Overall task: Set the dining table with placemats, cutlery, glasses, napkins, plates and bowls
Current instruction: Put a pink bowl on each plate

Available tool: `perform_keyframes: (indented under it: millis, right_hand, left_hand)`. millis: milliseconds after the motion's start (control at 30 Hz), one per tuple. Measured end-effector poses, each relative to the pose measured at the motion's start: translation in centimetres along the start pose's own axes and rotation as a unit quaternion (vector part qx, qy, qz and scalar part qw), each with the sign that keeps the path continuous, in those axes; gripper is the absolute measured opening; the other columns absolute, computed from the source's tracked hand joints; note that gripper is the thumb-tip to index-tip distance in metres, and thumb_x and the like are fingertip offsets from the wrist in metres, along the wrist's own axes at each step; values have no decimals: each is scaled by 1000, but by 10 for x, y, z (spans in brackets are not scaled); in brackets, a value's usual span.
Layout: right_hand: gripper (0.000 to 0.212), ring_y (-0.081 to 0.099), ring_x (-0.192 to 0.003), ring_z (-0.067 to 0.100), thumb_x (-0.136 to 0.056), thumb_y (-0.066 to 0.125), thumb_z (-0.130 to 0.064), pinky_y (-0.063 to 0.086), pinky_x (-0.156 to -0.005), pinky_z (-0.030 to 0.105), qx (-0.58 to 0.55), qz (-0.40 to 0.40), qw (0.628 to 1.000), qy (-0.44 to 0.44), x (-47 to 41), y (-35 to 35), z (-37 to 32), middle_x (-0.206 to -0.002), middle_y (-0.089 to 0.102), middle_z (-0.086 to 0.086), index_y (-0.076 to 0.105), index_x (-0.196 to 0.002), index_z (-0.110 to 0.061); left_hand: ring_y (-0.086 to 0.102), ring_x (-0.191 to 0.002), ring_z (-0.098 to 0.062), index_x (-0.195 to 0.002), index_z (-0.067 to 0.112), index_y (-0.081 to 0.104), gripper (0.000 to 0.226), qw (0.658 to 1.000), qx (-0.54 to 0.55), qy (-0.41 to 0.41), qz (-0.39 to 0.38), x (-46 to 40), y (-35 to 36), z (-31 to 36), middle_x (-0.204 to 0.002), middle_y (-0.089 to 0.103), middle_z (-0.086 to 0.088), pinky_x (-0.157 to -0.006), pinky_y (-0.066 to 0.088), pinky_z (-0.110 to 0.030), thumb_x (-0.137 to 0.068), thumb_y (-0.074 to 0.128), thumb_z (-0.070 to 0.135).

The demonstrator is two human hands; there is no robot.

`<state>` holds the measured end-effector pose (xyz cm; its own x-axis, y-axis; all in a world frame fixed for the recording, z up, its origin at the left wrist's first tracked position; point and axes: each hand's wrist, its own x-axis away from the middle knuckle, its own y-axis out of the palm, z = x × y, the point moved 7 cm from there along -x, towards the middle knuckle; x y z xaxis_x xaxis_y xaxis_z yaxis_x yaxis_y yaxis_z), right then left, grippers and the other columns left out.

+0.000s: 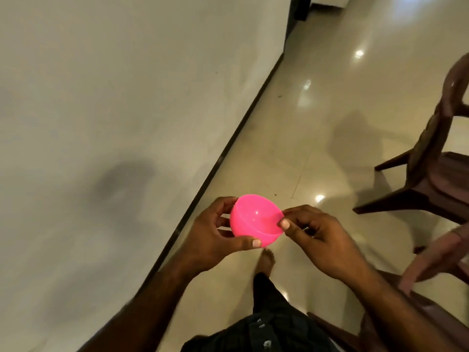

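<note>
Above the tiled floor [317,138], I have a pink bowl [256,219] tilted between both hands: left hand [210,237] cupping its underside at nine o'clock, right hand [317,240] pinching its rim at three o'clock.

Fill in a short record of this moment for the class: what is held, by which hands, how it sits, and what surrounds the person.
held object: pink bowl, empty, tilted with its opening toward the camera
left hand: cups the bowl's outer wall, thumb under the rim
right hand: pinches the rim on the opposite side
support: bowl is in the air, resting on nothing
floor: glossy pale tiles with light reflections
wall: plain, on the person's left
furniture: dark brown chair on the right
dining table: not in view
</note>
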<state>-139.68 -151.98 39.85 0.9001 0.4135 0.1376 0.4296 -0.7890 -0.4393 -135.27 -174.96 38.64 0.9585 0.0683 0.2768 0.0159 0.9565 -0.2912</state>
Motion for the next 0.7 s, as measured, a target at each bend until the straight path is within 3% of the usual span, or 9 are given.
perform_keyframes:
  millis: [100, 267, 433, 533, 700]
  right_hand:
    - [9, 69, -88, 9, -93, 74, -39, 53, -69, 19, -25, 39, 998, 50, -63, -39, 21, -106, 72, -16, 77, -101, -36]
    - [34, 69, -78, 9, -90, 80, -39, 55, -67, 26, -32, 55, 992, 111, -168, -111, 32, -89, 73, -9, 63, -119, -36]
    - [22, 67, -63, 8, -89, 77, -51, 49, -55, 27, 19, 114, 980, 162, -274, -179, 65, -71, 73, -5, 69, -94, -32]
    - [18, 70, -64, 13, -93, 75, -44, 59, -62, 40, 10, 162, 969, 187, -335, -218, 90, -71, 73, -3, 68, -87, -29]
    - [14, 72, -63, 12, -95, 74, -38, 62, -68, 46, -15, 207, 947, 244, -422, -290, 122, -71, 74, -3, 69, -87, -27]
  left_hand:
    - [68, -115, -10, -135, 42, 58, 94, 999, -29, 21, -34, -81, 10, 34, -129, 66, 18, -83, 64, -30, -54, 105, 38]
    - [60, -124, -2, -144, 43, 46, 104, 988, -99, 75, -92, -204, 24, 94, -138, 56, 24, -93, 60, -23, -57, 103, 42]
    - [57, -129, -6, -149, 45, 40, 112, 975, -117, 111, -152, -335, 52, 130, -145, 51, 23, -98, 59, -27, -57, 102, 44]
    - [56, -129, -4, -151, 45, 41, 111, 967, -122, 129, -185, -420, 68, 150, -144, 50, 27, -99, 59, -32, -58, 101, 47]
    - [54, -128, 2, -149, 48, 45, 110, 949, -161, 148, -225, -561, 104, 191, -141, 53, 29, -100, 58, -36, -53, 99, 60]
